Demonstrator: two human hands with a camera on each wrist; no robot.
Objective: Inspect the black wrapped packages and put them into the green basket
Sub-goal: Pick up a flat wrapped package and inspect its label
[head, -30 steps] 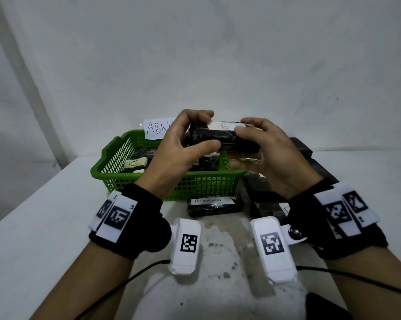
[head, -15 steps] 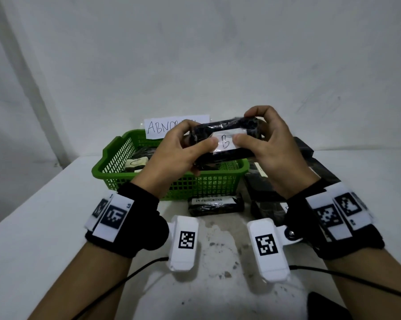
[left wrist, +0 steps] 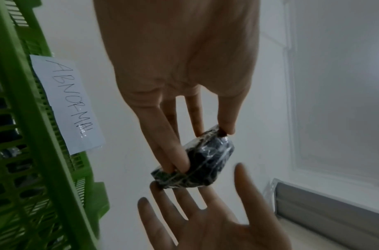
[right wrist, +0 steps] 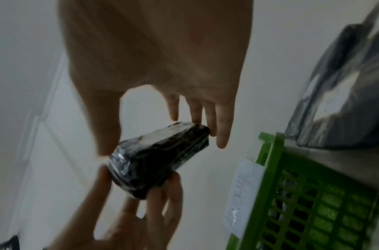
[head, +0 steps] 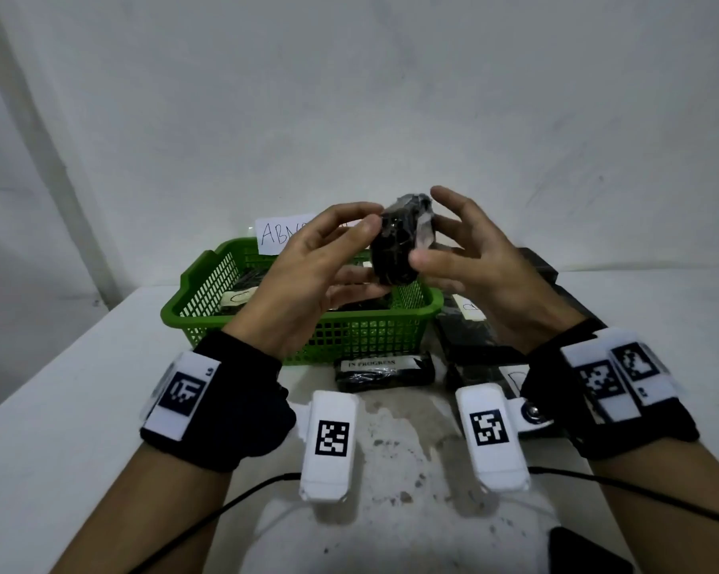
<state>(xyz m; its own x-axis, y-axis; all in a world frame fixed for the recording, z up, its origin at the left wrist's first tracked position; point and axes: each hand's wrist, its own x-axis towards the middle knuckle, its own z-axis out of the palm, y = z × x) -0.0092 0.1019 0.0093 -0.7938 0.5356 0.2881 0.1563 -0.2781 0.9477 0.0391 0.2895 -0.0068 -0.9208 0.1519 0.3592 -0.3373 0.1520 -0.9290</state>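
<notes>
Head view: 1 black wrapped package point(head: 401, 242) is held upright in the air above the near right corner of the green basket point(head: 208, 300), end-on to the camera.
Left hand point(head: 308, 279): fingers and thumb pinch the package from its left side; in the left wrist view the fingertips point(left wrist: 178, 162) press its face.
Right hand point(head: 473, 267): fingers spread and fairly straight, thumb and fingertips touching the package's right side; not curled round it.
Basket: sits toward the far left of the counter point(head: 59, 428), near the wall; it holds other wrapped packages, and a paper label point(left wrist: 66, 104) reading ABNORMAL stands at its far rim.
Right of basket: a stack of black packages point(head: 469, 337) lies just beside the basket wall, under the right wrist.
Near edge of basket: 1 package marked IN PROGRESS point(head: 384, 370) lies flat just in front of it.
Open room: bare counter runs along the left edge and the far right side.
</notes>
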